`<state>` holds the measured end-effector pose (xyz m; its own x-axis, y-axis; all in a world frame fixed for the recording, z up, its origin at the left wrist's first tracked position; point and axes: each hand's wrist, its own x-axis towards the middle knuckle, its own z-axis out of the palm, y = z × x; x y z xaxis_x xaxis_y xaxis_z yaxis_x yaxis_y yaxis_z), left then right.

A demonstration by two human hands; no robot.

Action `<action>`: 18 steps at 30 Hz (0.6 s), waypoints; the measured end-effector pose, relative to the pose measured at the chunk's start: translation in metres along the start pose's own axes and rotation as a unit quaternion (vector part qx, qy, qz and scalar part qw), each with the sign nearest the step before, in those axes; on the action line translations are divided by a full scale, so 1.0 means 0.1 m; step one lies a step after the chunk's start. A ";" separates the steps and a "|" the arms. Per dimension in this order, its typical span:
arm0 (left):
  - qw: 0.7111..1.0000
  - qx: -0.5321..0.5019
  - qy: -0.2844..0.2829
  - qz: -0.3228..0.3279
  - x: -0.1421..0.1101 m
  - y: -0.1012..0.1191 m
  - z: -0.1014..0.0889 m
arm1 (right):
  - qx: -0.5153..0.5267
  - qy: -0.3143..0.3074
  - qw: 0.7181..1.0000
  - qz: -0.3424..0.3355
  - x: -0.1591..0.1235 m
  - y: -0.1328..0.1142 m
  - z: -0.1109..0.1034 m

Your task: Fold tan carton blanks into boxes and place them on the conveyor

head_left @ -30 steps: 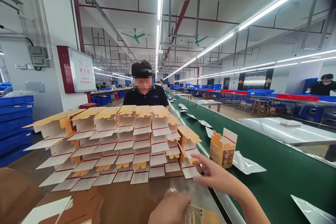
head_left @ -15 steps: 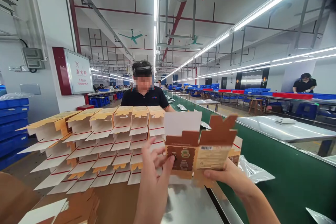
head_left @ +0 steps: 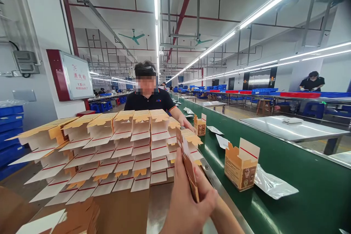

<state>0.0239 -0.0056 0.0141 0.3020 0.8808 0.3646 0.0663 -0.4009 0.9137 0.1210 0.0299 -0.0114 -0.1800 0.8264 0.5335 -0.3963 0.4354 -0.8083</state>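
A brown, flattened folding carton (head_left: 187,164) is upright between my two hands, seen nearly edge-on. My left hand (head_left: 182,193) lies along its left side, with fingers pointing up and closed against the board. Over on the carton's right side, my right hand (head_left: 204,182) grips it too, its fingers partly hidden. Just left of my hands rises a stack of open cartons (head_left: 123,150) with white insides and red strips. On the green conveyor belt (head_left: 274,215) to my right stands one opened carton (head_left: 240,170), its top flaps up, beside a silver pouch (head_left: 274,184).
Flat carton blanks (head_left: 76,217) lie at the lower left. A co-worker (head_left: 148,98) sits behind the stack, one hand near another opened carton (head_left: 200,124) on the belt. Blue crates (head_left: 11,135) are piled at far left. A metal table (head_left: 296,128) stands beyond the belt.
The opened carton in my hands has turned edge-on and looks flat; my hands have come together around it. Opened cartons now show on the belt, and the co-worker's hand reaches toward one.
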 end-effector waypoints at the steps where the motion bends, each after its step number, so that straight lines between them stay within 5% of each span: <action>1: 1.000 -0.012 0.004 0.010 0.00 -0.01 0.00 | -0.001 0.011 1.000 -0.002 0.00 0.00 0.01; 5: 0.993 -0.103 0.021 0.057 0.01 0.00 -0.11 | -0.027 0.073 0.997 -0.003 -0.04 -0.15 0.02; 8: 0.992 -0.055 0.086 0.071 0.03 -0.01 -0.21 | -0.064 0.114 0.991 -0.006 -0.07 -0.18 0.05; 15: 0.990 -0.085 0.099 0.047 0.08 -0.08 -0.22 | -0.127 0.144 0.980 -0.053 -0.07 -0.02 0.21; 18: 0.986 -0.055 0.156 0.036 0.06 -0.05 -0.18 | -0.109 0.154 0.982 -0.034 -0.07 -0.02 0.21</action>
<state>0.0079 0.0064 0.0148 -0.0060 0.8930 0.4501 -0.0528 -0.4498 0.8916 0.1040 0.0155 -0.0079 0.1332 0.8471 0.5145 -0.1908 0.5313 -0.8254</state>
